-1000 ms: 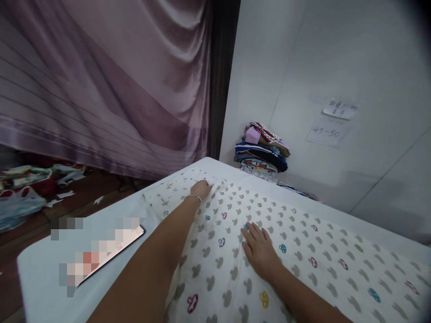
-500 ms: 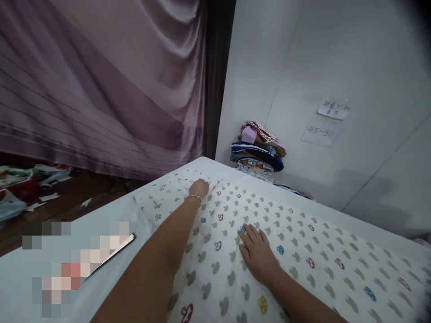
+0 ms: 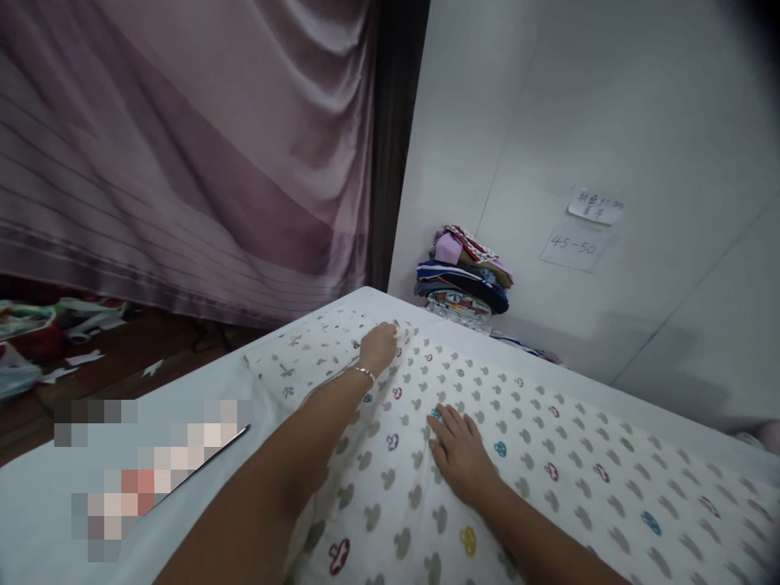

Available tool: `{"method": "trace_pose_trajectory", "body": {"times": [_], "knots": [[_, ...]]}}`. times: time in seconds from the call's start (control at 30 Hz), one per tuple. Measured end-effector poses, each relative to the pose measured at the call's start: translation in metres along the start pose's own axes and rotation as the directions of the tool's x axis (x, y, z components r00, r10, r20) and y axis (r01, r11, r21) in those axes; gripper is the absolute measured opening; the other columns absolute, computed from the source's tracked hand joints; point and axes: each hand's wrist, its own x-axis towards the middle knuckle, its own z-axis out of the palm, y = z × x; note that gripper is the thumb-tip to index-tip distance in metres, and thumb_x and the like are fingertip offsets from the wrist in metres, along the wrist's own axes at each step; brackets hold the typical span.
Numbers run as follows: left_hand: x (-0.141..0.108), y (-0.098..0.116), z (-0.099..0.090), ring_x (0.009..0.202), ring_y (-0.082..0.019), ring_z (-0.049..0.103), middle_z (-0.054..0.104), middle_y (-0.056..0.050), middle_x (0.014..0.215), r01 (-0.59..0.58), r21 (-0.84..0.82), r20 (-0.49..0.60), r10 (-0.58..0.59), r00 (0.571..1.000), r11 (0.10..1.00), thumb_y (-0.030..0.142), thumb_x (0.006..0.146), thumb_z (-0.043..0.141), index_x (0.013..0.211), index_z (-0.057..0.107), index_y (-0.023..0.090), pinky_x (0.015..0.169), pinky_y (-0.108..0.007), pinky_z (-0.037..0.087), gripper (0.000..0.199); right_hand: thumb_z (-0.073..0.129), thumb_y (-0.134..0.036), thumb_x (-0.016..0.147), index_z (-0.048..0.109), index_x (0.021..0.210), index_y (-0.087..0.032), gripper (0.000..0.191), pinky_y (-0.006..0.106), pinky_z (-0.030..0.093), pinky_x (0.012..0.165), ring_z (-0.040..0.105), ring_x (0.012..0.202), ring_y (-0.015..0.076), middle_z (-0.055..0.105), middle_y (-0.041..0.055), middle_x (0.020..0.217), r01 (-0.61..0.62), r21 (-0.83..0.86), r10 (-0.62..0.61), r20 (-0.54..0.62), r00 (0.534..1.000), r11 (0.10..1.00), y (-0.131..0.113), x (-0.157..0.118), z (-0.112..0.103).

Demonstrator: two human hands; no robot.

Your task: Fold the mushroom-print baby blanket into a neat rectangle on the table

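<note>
A white cloth (image 3: 530, 439) printed with grey and coloured mushrooms lies spread over the table. My left hand (image 3: 379, 348), with a bracelet at the wrist, is closed on the cloth's far left edge and holds it slightly raised. Beside that edge shows a paler part with small leaf-like prints (image 3: 317, 341); whether it is a separate layer I cannot tell. My right hand (image 3: 461, 453) rests flat on the mushroom print, fingers spread, to the right of and nearer than the left hand.
The white table (image 3: 207, 406) carries a phone-like flat object (image 3: 195, 474), mostly pixelated, at the left. A stack of folded fabrics (image 3: 463, 276) stands against the wall at the far edge. A mauve curtain (image 3: 201, 162) hangs behind; bags and scraps (image 3: 36, 341) lie on the floor.
My left hand has moved a little to the right, and the cloth's edge is lifted with it. The right hand stays flat in nearly the same place.
</note>
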Motion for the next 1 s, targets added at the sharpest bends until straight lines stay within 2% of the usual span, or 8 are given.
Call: {"method": "trace_pose_trajectory", "body": {"times": [0.07,0.13,0.23,0.4,0.6,0.77,0.9,1.0], "knots": [[-0.025,0.017,0.001,0.104,-0.019,0.055,0.058,-0.007,0.11,-0.201,0.034,0.016,0.201,0.979,0.979,0.017,0.087,0.04,0.103,0.057,0.022,0.086,-0.03,0.043,0.024,0.033,-0.037,0.094,0.045,0.137,-0.028,0.045,0.048,0.02,0.11,0.027,0.137,0.025,0.034,0.0037,0.149,-0.001,0.006,0.001,0.005,1.0,1.0,-0.001,0.001,-0.002],[-0.057,0.031,0.007,0.097,-0.019,0.056,0.057,-0.008,0.105,-0.414,0.062,0.086,0.408,0.909,0.908,0.015,0.087,0.037,0.1,0.058,0.021,0.08,-0.031,0.044,0.025,0.034,-0.037,0.094,0.045,0.136,-0.027,0.045,0.048,0.02,0.109,0.028,0.136,0.0247,0.035,0.0049,0.148,0.006,0.01,-0.006,0.002,1.0,1.0,-0.003,0.002,-0.006],[-0.1,0.046,0.019,0.091,-0.02,0.057,0.057,-0.007,0.101,-0.541,0.033,0.219,0.522,0.824,0.84,0.017,0.087,0.04,0.095,0.058,0.021,0.073,-0.032,0.045,0.02,0.034,-0.036,0.095,0.046,0.135,-0.024,0.044,0.043,0.025,0.107,0.037,0.13,0.023,0.046,0.0075,0.14,0.02,0.011,-0.02,0.001,1.0,1.0,-0.005,0.003,-0.012],[-0.129,0.055,0.024,0.096,-0.019,0.056,0.057,-0.006,0.103,-0.451,-0.023,0.271,0.44,0.856,0.892,0.016,0.085,0.044,0.097,0.059,0.022,0.076,-0.03,0.044,0.02,0.034,-0.035,0.094,0.053,0.128,-0.02,0.041,0.038,0.03,0.103,0.049,0.119,0.0214,0.056,0.0098,0.129,-0.009,0.017,0.008,0.087,0.996,1.0,-0.004,0.0,-0.022],[-0.127,0.056,0.016,0.091,-0.019,0.058,0.058,-0.005,0.101,-0.404,-0.007,0.248,0.393,0.885,0.915,0.021,0.087,0.042,0.1,0.06,0.022,0.071,-0.029,0.043,0.022,0.048,-0.024,0.085,0.057,0.124,-0.021,0.04,0.039,0.032,0.102,0.045,0.121,0.0225,0.054,0.0085,0.129,0.019,0.161,-0.015,-0.024,1.0,0.987,0.008,-0.024,-0.025],[-0.127,0.059,0.012,0.09,-0.019,0.058,0.057,-0.006,0.102,-0.375,-0.003,0.262,0.362,0.895,0.927,0.022,0.088,0.041,0.099,0.061,0.022,0.071,-0.03,0.042,0.023,0.035,-0.021,0.088,0.056,0.12,-0.022,0.038,0.03,0.043,0.086,0.057,0.099,0.0173,0.062,0.0047,0.113,-0.198,0.296,0.245,-0.131,0.961,0.935,0.03,-0.042,-0.031],[-0.127,0.064,0.007,0.092,-0.019,0.058,0.057,-0.006,0.103,-0.347,-0.002,0.278,0.334,0.901,0.938,0.022,0.088,0.041,0.096,0.062,0.022,0.073,-0.029,0.042,0.023,0.039,-0.029,0.09,0.038,0.137,-0.023,0.047,0.03,0.042,0.077,0.056,0.092,0.0199,0.06,0.0066,0.11,-0.292,0.057,0.295,-0.075,0.952,0.955,0.03,-0.038,-0.046],[-0.126,0.067,0.003,0.091,-0.018,0.058,0.058,-0.006,0.102,-0.34,0.007,0.279,0.325,0.904,0.94,0.024,0.088,0.04,0.094,0.063,0.021,0.073,-0.029,0.043,0.024,0.044,-0.029,0.09,0.041,0.134,-0.022,0.045,0.033,0.036,0.079,0.051,0.098,0.0243,0.057,0.0101,0.111,-0.181,-0.19,0.179,-0.031,0.983,0.965,0.019,-0.027,-0.054]]}}
